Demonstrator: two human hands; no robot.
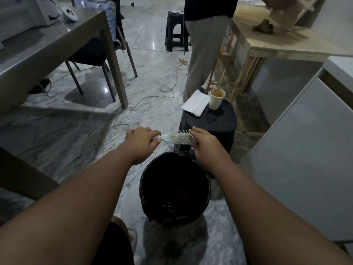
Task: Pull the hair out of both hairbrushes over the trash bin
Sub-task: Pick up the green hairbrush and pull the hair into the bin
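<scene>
A pale green hairbrush [176, 138] lies level in the air just beyond the far rim of the trash bin [142, 185], a round bin lined with a black bag. My left hand [142, 139] grips the brush's handle. My right hand [202, 143] is at the brush head's far end, its fingers curled over the bristles. Whether hair is pinched there is hidden by the hand. Only one hairbrush is in view.
A black plastic stool [212, 121] behind the bin carries a paper cup [216, 99] and a white napkin [195, 102]. A person [204, 48] stands beyond it. A grey table [47, 46] is at left, a white cabinet [305, 150] at right. Cables trail across the marble floor.
</scene>
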